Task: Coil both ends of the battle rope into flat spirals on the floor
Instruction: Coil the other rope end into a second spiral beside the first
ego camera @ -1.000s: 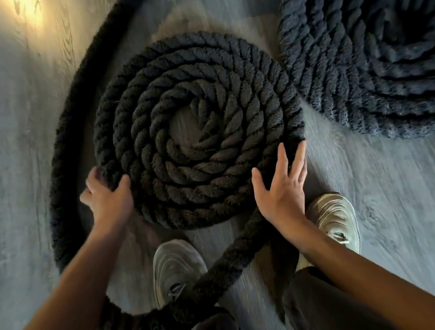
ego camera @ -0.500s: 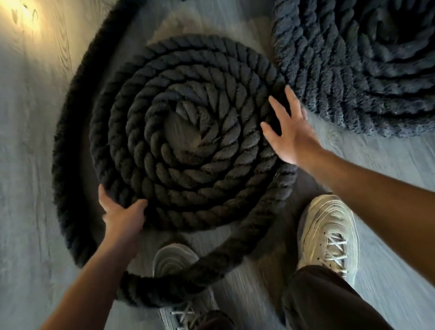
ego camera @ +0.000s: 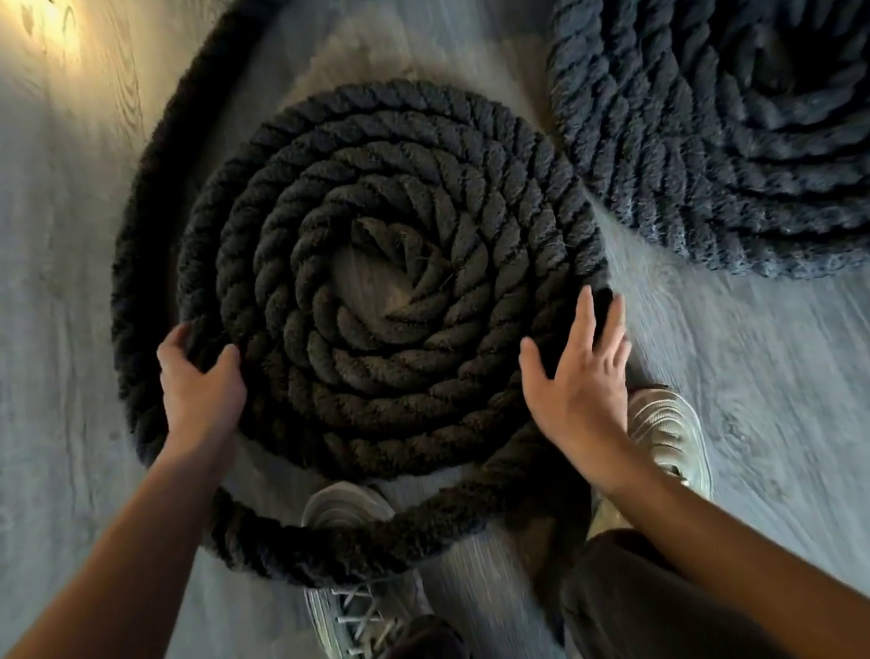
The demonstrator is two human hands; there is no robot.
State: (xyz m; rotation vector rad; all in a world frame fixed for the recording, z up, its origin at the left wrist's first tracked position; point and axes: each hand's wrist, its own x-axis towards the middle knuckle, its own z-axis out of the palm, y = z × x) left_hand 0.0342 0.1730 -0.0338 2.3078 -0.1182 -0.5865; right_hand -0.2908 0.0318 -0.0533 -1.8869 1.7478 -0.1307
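Near spiral (ego camera: pixel 426 376) of thick black twisted rope, lying flat on the grey wood-grain floor (ego camera: pixel 39 367) directly in front of the person; bare floor shows at its centre. The loose run (ego camera: pixel 128 278) arcs round the spiral's left side and crosses the left shoe (ego camera: pixel 348 510), hiding the shoe's middle; its upper reach is cut off at the top edge. The far spiral (ego camera: pixel 710 166), just beside the near one at upper right, is cropped by the top and right edges. The left hand (ego camera: pixel 198 392) grips the outer turn, fingers curled over it, thumb on top. The right hand (ego camera: pixel 576 386) lies at the lower-right rim, fingers straight and spread, tips at the outer turn; palm contact cannot be told. Its wrist partly hides the right shoe (ego camera: pixel 669 431).
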